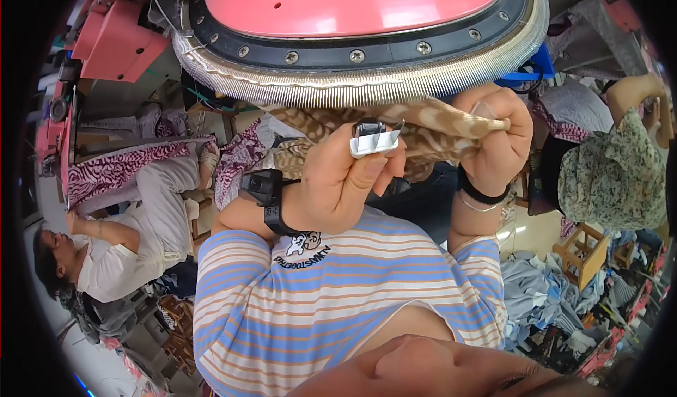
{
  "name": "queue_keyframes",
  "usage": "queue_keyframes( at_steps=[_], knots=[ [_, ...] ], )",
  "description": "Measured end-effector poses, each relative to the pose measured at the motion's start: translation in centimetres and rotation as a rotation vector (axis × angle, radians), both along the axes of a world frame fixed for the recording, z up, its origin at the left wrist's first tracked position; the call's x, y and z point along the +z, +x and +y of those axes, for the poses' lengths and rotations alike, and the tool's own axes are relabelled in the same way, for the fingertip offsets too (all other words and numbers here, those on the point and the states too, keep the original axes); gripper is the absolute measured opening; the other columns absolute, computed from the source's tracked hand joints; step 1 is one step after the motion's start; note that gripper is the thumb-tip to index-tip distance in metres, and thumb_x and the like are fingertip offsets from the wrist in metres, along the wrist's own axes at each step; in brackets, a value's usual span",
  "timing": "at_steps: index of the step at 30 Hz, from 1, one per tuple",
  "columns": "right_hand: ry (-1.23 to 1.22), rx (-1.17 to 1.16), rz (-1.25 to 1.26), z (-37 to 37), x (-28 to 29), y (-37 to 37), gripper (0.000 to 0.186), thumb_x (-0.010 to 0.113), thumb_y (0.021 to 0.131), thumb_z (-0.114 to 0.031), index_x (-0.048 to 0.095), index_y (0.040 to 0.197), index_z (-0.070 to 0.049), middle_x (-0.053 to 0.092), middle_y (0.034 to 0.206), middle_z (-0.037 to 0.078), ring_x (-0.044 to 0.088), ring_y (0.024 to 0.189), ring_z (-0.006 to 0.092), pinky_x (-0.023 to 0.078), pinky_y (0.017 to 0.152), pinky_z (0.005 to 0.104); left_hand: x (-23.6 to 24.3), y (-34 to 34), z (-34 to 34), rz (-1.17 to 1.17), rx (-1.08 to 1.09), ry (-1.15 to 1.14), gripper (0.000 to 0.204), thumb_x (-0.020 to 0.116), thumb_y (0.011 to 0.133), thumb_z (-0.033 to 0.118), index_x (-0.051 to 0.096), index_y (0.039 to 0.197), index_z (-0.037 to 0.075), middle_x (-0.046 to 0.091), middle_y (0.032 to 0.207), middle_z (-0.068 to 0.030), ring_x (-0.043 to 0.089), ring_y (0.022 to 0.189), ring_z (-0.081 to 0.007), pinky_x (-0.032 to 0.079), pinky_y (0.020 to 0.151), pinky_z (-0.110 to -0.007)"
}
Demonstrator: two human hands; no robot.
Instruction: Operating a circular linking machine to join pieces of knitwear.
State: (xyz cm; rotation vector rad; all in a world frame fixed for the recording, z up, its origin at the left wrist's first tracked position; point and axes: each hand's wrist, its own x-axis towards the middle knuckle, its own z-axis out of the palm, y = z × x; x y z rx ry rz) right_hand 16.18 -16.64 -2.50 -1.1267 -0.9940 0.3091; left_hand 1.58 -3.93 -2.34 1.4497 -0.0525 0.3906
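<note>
My left hand is closed with thumb and fingers pinching a small white tool. That tool has a dark, shiny block on top and a thin metal point sticking up; its exact kind is unclear. A brown and cream patterned knit fabric hangs below the needle ring of a pink linking machine. My right hand is closed on the fabric's right end, drawing it out to the side. The tool is just in front of the fabric. Part of the fabric is hidden behind my left hand.
At left a person sits by purple and white patterned fabric. Another person in a green patterned top is at right. A wooden stool, a heap of blue-grey cloth and a blue bin stand on the right.
</note>
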Motion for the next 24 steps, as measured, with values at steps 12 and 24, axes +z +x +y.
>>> queue_keyframes(
  at_steps=[12, 24],
  knots=[
    [-0.120, -0.285, -0.549, 1.8, 3.1, -0.7, 0.015, 0.070, 0.070, -0.012, 0.061, 0.078, -0.003, 0.054, 0.058, 0.005, 0.045, 0.043, 0.0200, 0.036, 0.042, 0.0266, 0.6, -0.1, 0.1, 0.002, -0.011, -0.068, 0.039, 0.033, 0.093, 0.033, 0.043, 0.109, -0.001, 0.053, 0.081, -0.0127, 0.041, 0.061, -0.0087, 0.035, 0.053, -0.020],
    [-0.028, -0.443, -0.796, 1.5, 2.5, -0.3, 0.031, 0.072, 0.065, -0.003, 0.059, 0.093, -0.004, 0.044, 0.055, 0.001, 0.041, 0.044, 0.0167, 0.031, 0.041, 0.0265, -0.4, 1.3, 0.9, -0.049, 0.010, -0.027, 0.023, 0.037, 0.093, 0.017, 0.048, 0.098, -0.003, 0.054, 0.070, -0.0073, 0.042, 0.049, -0.0048, 0.035, 0.044, -0.017]
  ],
)
